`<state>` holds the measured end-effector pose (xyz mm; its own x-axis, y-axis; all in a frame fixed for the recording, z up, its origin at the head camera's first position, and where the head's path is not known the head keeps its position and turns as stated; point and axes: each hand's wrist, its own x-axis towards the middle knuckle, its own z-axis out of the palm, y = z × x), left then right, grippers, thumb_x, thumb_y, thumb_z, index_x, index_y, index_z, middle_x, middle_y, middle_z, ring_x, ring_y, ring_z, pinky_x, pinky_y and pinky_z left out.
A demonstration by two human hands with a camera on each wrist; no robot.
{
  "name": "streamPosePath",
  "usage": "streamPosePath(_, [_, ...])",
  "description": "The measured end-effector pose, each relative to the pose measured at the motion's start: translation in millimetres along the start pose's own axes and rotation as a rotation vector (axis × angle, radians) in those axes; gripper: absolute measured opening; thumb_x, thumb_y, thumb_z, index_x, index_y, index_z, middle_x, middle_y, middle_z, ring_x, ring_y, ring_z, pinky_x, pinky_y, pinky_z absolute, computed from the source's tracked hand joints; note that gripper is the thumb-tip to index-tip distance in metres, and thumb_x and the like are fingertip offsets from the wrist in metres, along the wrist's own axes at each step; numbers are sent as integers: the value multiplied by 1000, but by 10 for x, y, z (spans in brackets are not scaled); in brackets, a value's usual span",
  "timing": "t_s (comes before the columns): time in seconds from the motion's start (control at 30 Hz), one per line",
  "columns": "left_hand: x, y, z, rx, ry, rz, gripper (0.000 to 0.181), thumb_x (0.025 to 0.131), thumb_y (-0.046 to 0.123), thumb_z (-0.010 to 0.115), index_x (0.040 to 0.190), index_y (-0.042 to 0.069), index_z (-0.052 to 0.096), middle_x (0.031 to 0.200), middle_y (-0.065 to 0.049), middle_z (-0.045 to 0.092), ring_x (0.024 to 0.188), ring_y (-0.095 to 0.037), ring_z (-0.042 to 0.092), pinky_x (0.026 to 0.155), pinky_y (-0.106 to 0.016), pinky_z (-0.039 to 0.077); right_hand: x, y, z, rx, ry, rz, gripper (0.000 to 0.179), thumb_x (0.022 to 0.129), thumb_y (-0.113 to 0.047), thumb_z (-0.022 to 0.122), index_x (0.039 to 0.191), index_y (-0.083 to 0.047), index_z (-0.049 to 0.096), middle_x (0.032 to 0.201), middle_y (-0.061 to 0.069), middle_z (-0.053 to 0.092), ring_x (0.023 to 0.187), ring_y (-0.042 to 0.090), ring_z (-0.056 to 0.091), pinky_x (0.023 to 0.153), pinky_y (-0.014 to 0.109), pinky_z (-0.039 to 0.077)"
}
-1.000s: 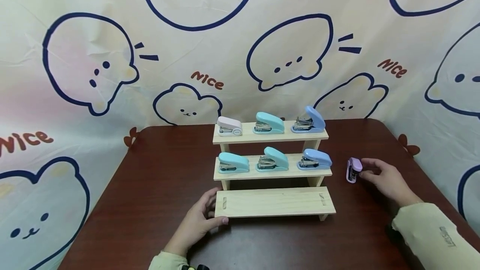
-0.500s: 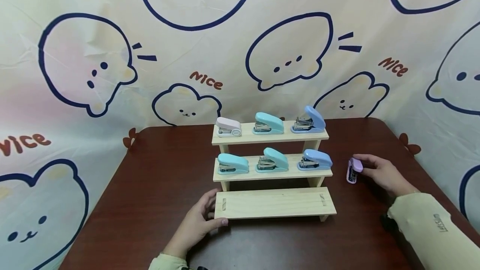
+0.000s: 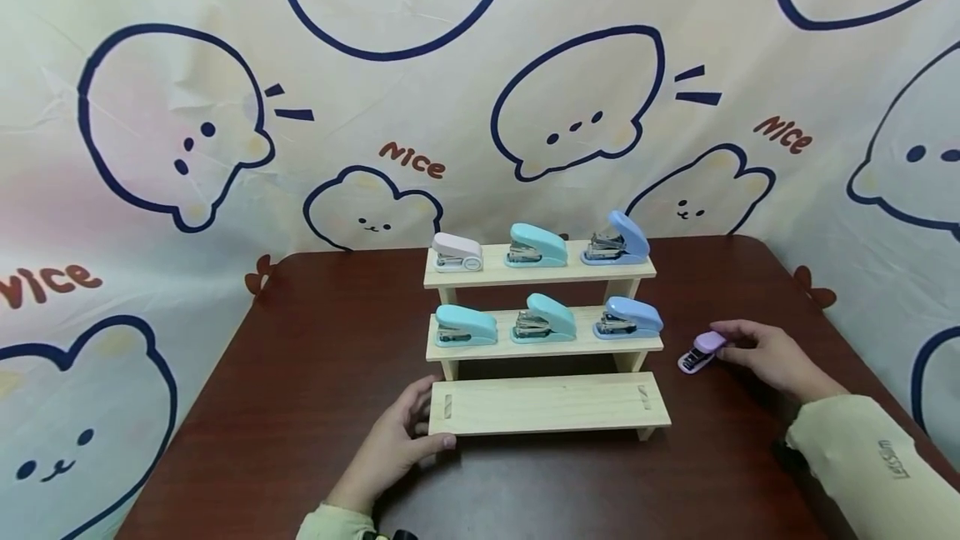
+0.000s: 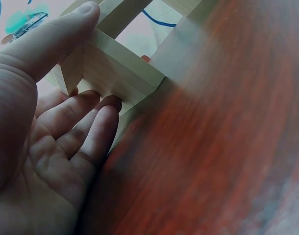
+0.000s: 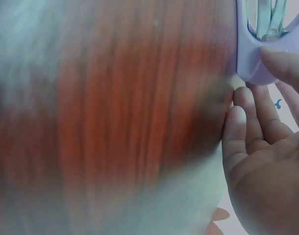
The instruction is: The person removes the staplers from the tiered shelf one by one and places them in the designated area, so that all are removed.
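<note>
At the right of the head view, my right hand [image 3: 772, 363] pinches the back end of a small purple stapler [image 3: 702, 352] at the table. Its front points toward the stand and the near side. In the right wrist view the thumb lies against the stapler's rounded purple end [image 5: 257, 66], and the other fingers are beneath and beside it. My left hand [image 3: 393, 444] grips the left end of the lowest shelf of a three-tier wooden stand [image 3: 547, 407]. In the left wrist view its thumb is over the wood and its fingers [image 4: 98, 129] bend at the side panel.
A whitish stapler [image 3: 459, 253], a teal stapler [image 3: 537, 247] and a blue stapler [image 3: 628, 240] line the top shelf. Two teal staplers [image 3: 467, 326] and a blue one [image 3: 628, 318] line the middle shelf. A patterned cloth [image 3: 465, 107] hangs behind the dark table [image 3: 330, 340].
The purple stapler has turned, its front swinging toward the stand, and shifted slightly left with my right hand. My left hand stays at the shelf end.
</note>
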<state>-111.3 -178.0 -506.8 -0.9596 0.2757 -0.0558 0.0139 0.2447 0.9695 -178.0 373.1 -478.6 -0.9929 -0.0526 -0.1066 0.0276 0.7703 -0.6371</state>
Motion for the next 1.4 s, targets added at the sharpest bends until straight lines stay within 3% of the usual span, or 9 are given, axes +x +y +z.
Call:
streamPosePath(0.2, [-5,3,-4,5,3,2,91,78,12,87,151,1,35,142,-23,54,110,-28,63,87,-27,51,-70,1,-11,-66,5,-17,45,93,-21,73,129,3,62,123,27,62,104,37,58,87,52,49])
streamPosePath(0.47, [-10,7,-4,10,3,9,91,78,12,87,151,0,34,140,-24,55,108,-28,64,87,-28,51,-198,12,3,-120,35,-12,44,90,-34,76,122,-4,68,119,23,65,104,37,56,86,55,47])
streamPosePath(0.87, [-2,-7,4,-4,7,12,90,78,12,87,151,0,35,141,-23,54,112,-28,63,89,-28,51,-362,-17,70,-78,66,-13,39,88,-31,79,114,-5,70,101,8,70,88,22,59,68,25,48])
streamPosePath(1.4, [-14,-10,-4,0,12,11,90,78,13,87,151,2,36,142,-21,54,113,-28,62,89,-28,50,-583,-246,77,-68,216,-23,46,86,-44,78,116,-11,70,103,11,70,82,13,56,65,24,44])
